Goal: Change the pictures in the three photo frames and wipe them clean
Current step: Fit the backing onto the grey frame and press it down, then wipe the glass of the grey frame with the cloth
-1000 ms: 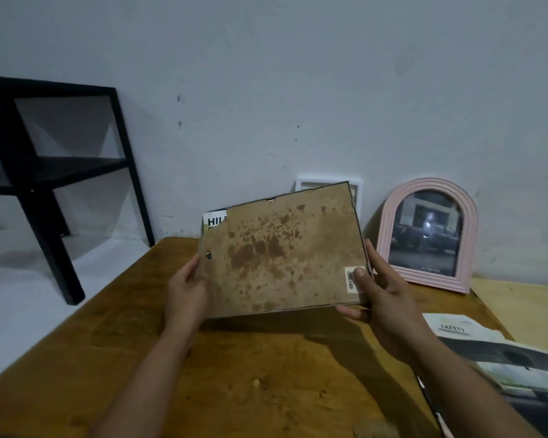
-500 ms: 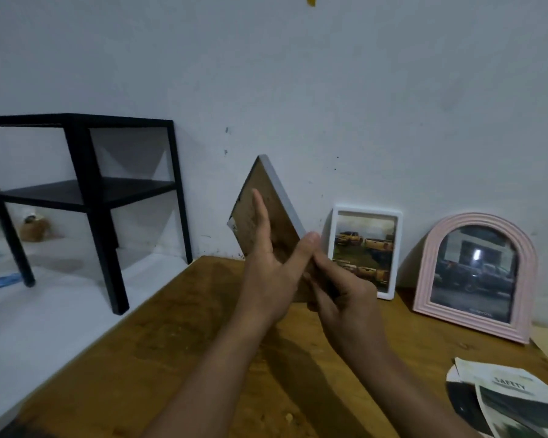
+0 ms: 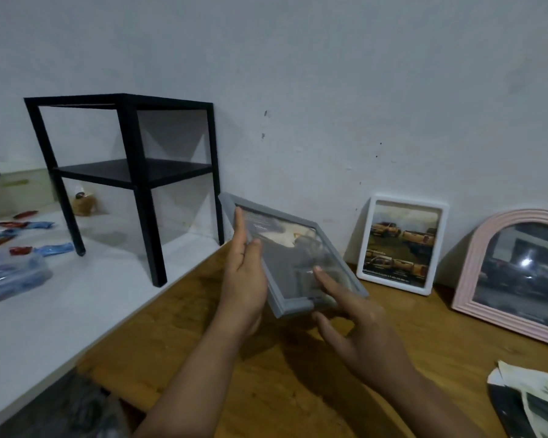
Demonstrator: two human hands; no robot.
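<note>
Wall (image 3: pixel 329 74): pale plaster, matte, with a few dark specks.
Table (image 3: pixel 282 380): brown wood, worn and blotchy grain, its back edge against the wall.
White surface (image 3: pixel 60 311): smooth, beside the table on the left.
Black shelf (image 3: pixel 133 172): thin square-section legs, 1 flat middle board, standing on the white surface.
Pink frame (image 3: pixel 475 273): arched, ribbed moulding, glossy pane with a glare spot, leaning on the wall at the right.
White frame (image 3: pixel 440 248): rounded rectangle, smooth plastic look, truck photos inside, leaning on the wall.
Grey frame (image 3: pixel 285 303): flat rectangular border, reflective pane, tilted above the table – held between both hands.
Left hand (image 3: pixel 244 279): fingers straight along the frame's left edge, thumb over the border.
Right hand (image 3: pixel 361 324): fingers spread, forefinger tip on the pane, thumb under the lower corner.
Papers (image 3: pixel 532 403): printed sheets, curled edges, at the table's right corner.
Wrappers (image 3: pixel 19 238): small, shiny, blue and red – scattered far left.
</note>
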